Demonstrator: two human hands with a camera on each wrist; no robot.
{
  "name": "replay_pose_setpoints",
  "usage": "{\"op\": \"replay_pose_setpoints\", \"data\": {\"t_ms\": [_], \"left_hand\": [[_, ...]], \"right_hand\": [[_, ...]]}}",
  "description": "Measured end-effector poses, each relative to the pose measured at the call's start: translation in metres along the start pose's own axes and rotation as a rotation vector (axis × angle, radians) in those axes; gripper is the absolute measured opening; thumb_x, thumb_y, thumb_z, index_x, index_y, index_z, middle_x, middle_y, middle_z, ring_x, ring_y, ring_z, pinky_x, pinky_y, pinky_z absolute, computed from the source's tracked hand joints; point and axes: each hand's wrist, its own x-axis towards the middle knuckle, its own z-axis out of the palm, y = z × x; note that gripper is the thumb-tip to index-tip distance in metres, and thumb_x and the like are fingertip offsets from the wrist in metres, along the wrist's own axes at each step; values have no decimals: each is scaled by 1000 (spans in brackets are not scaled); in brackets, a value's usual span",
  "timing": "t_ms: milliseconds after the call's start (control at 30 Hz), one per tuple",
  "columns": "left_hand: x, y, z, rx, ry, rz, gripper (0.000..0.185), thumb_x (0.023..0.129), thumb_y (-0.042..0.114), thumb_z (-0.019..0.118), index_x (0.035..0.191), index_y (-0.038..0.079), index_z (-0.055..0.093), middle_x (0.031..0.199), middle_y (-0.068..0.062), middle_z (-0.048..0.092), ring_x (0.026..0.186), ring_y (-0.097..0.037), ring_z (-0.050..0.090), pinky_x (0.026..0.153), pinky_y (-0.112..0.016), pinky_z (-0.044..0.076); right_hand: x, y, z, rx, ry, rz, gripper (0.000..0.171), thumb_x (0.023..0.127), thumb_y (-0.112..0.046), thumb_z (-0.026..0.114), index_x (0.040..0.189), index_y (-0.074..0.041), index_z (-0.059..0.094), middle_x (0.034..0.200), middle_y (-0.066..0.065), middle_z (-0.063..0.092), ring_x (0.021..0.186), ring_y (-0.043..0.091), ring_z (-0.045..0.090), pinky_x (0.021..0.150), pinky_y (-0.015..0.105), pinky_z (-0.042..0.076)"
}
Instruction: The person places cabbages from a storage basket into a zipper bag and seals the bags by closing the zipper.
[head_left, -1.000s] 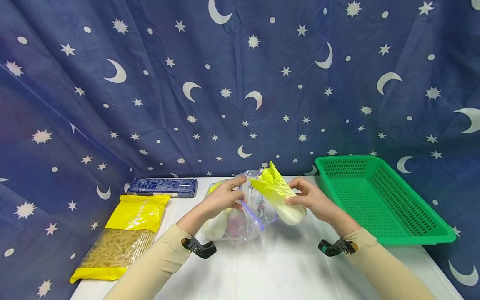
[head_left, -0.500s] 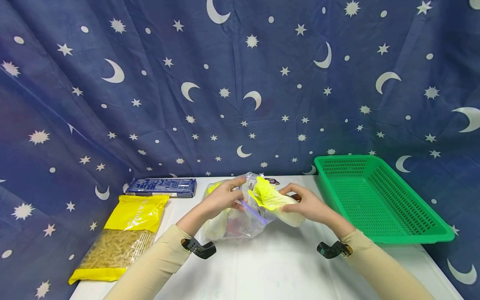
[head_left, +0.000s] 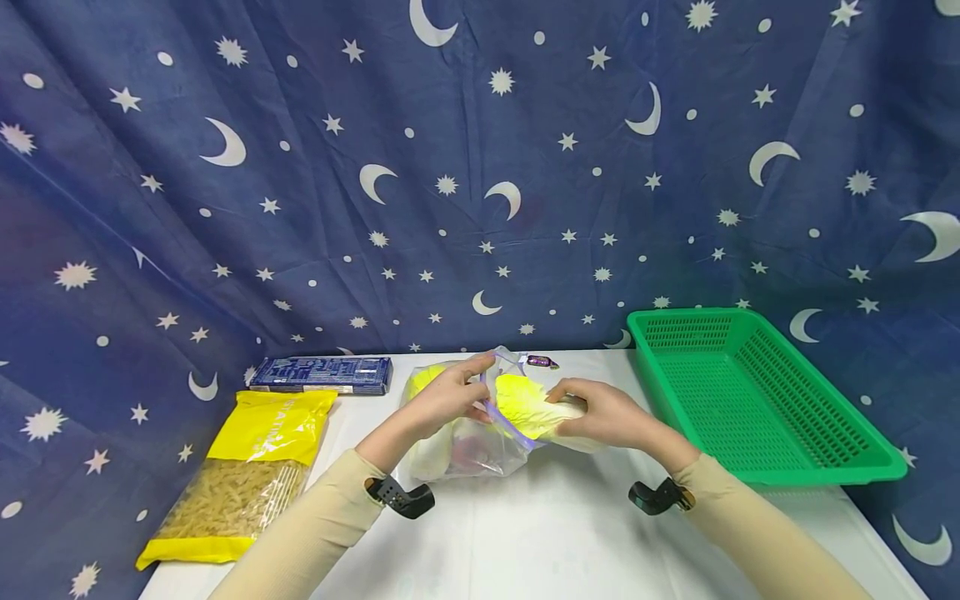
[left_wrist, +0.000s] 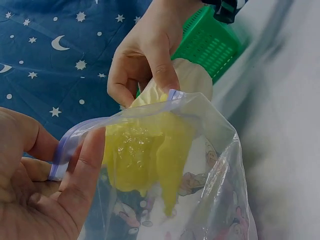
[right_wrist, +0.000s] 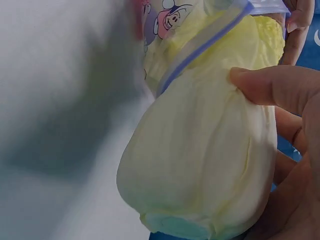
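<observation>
My right hand grips a small napa cabbage by its pale stem half. The cabbage's yellow leafy end is inside the mouth of a clear zip bag with a purple seal strip. The white base stays outside the bag. My left hand pinches the bag's rim at the seal, holding the mouth apart, as the left wrist view shows. Another pale cabbage with yellow leaves lies in or behind the bag's left part, seen through the plastic. Cartoon figures are printed on the bag.
A green plastic basket stands at the right. On the left lie a yellow bag of pasta and a blue flat box behind it. A small purple wrapped item sits near the table's back edge, before a blue starry curtain.
My right hand has tilted the cabbage lower and moved it left, so its leafy end has gone into the bag's mouth. My left hand has stayed nearly still on the rim.
</observation>
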Motion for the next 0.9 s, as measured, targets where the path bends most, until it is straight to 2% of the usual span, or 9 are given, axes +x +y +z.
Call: {"op": "replay_pose_setpoints", "data": {"t_ms": [267,433,567,767,900], "left_hand": [[-2,2,2,-10,7,3,72,92,1,51,161,4,29,168,-10,24,88,-21,64,75,-33,63],[-3,3,2,0,16,14,71,91,0,50,159,3,33,167,-8,26,87,-20,65,74,-33,63],[-4,4,3,29,14,29,66,92,0,49,157,0,37,167,-6,28,84,-20,64,73,-34,64],[-5,3,4,54,-5,52,63,93,0,47,156,-1,38,167,-5,27,77,-19,63,72,-36,64],[-3,0,6,60,-38,76,64,92,-1,47,156,-4,36,169,-8,23,68,-17,61,72,-36,64]], "right_hand": [[2,-4,-3,-79,-31,-8,33,79,-26,84,108,-33,70,111,-12,69,93,13,59,81,36,51],[6,-5,-5,-112,-56,-2,32,78,-25,83,107,-32,71,112,-10,70,94,13,60,81,37,51],[11,-9,-6,-166,-75,23,31,78,-25,82,106,-31,72,109,-9,70,89,14,59,76,36,50],[18,-15,-5,-251,-98,34,29,76,-25,80,104,-30,73,98,-12,69,80,13,57,67,34,47],[20,-20,-4,-258,-89,60,31,76,-29,81,106,-28,73,102,-9,71,82,13,59,68,35,49]]}}
